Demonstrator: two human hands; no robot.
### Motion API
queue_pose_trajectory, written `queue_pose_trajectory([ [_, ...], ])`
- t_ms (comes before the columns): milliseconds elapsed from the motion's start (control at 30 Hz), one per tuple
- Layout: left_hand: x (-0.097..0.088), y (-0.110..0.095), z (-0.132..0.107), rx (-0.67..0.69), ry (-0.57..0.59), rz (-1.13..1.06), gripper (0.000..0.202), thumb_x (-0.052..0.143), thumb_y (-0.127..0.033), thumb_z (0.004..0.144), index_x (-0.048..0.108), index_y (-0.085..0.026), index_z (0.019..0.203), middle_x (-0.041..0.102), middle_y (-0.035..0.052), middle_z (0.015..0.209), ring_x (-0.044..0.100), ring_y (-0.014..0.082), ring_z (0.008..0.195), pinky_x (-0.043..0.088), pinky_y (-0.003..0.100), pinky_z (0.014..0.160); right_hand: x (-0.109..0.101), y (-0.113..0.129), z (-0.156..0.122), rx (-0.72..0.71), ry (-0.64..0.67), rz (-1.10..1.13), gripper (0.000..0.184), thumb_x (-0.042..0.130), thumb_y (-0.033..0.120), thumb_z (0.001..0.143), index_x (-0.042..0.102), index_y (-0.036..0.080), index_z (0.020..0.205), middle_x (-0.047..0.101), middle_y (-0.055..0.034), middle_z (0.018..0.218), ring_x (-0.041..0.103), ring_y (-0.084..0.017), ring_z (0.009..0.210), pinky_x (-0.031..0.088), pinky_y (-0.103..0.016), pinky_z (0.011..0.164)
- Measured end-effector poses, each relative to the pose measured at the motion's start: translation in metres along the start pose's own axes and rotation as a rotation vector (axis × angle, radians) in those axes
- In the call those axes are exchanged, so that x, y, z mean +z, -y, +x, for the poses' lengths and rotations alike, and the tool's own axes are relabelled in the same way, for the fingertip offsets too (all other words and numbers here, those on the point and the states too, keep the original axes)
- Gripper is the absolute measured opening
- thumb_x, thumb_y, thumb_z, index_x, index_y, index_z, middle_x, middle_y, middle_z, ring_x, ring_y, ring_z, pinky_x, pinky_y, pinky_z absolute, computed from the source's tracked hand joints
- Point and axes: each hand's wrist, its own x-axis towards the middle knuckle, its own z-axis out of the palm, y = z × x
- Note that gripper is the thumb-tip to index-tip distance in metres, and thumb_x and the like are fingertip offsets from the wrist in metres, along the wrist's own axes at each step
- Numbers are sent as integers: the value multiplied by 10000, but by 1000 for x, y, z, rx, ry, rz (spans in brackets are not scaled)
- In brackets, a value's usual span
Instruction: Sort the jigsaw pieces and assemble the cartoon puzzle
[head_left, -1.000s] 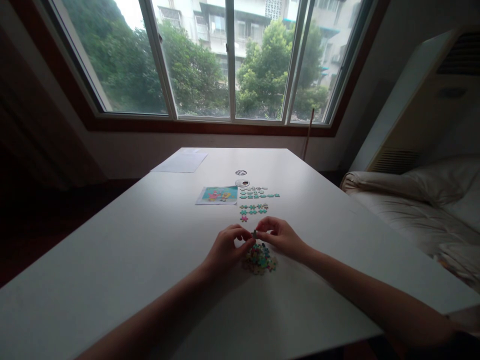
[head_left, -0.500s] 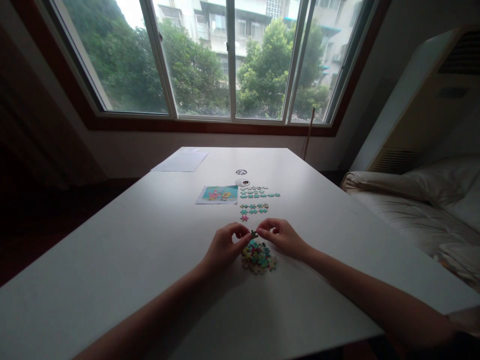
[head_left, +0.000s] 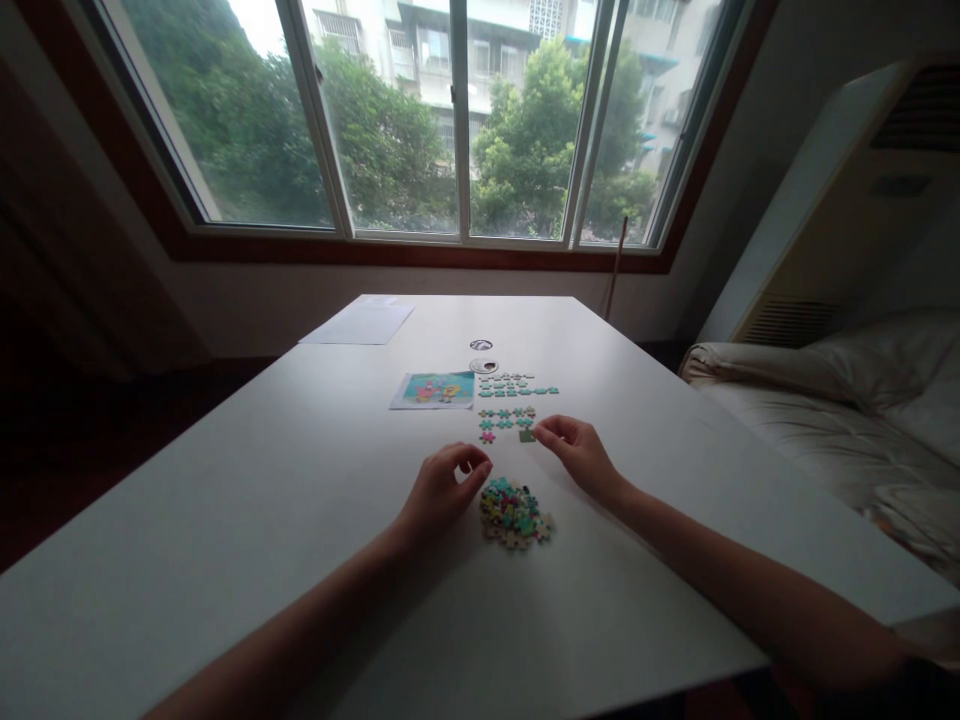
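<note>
My right hand [head_left: 579, 455] pinches a dark green jigsaw puzzle piece [head_left: 527, 436] at its edge, just beyond the pile and to the right of a pink puzzle piece [head_left: 488, 437]. My left hand [head_left: 446, 485] is closed, thumb and forefinger tips together, with no piece visible in them. It rests at the left of a heap of mixed puzzle pieces [head_left: 516, 515]. Past my hands, several mostly teal pieces [head_left: 505, 424] lie in short rows, with more rows [head_left: 517, 391] farther back.
Left of the rows lies a colourful cartoon picture sheet [head_left: 433, 390]. Two round flat items, one a disc [head_left: 484, 366], lie behind it. White paper [head_left: 360, 323] is at the white table's [head_left: 315, 470] far left corner. A pale sofa [head_left: 810, 400] stands at the right.
The green piece, between both hands before, has moved forward and right in my right hand. My left hand has come off it and drawn slightly left.
</note>
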Motion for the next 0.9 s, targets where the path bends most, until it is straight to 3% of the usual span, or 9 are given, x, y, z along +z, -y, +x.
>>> queue_pose_trajectory([
  [200, 2, 2, 1, -32, 7, 14, 174, 502, -270, 765, 625, -165, 702, 615, 15, 663, 546, 152, 637, 397, 246, 590, -11, -8, 19, -58, 25, -171, 273, 541, 401, 760, 629, 143, 742, 615, -27, 689, 513, -129, 630, 398, -249, 600],
  [333, 2, 0, 2, -37, 15, 15, 174, 497, -271, 759, 616, -168, 683, 607, 11, 651, 544, 150, 630, 398, 243, 583, -33, -21, 64, 4, 91, -507, 238, 541, 367, 742, 663, 163, 751, 648, -14, 703, 539, -124, 644, 385, -232, 607],
  [500, 1, -1, 2, -37, 27, 12, 171, 500, -269, 754, 620, -169, 684, 602, 9, 653, 543, 151, 635, 397, 243, 586, -54, -48, 128, 146, -29, -616, 268, 512, 346, 747, 681, 143, 793, 669, -40, 736, 566, -139, 678, 377, -227, 593],
  [667, 0, 2, 2, -45, 20, 12, 171, 498, -261, 758, 621, -165, 687, 599, 11, 654, 538, 150, 634, 398, 245, 590, -52, -71, 162, 251, -63, -686, 266, 527, 323, 746, 689, 127, 821, 682, -65, 783, 588, -151, 711, 387, -221, 583],
  [900, 1, 4, 2, -56, 16, 9, 172, 498, -270, 757, 625, -171, 696, 601, 8, 656, 534, 148, 625, 400, 243, 584, -43, -87, 172, 269, -33, -761, 261, 605, 315, 704, 677, 176, 913, 676, -59, 906, 593, -156, 809, 402, -223, 670],
])
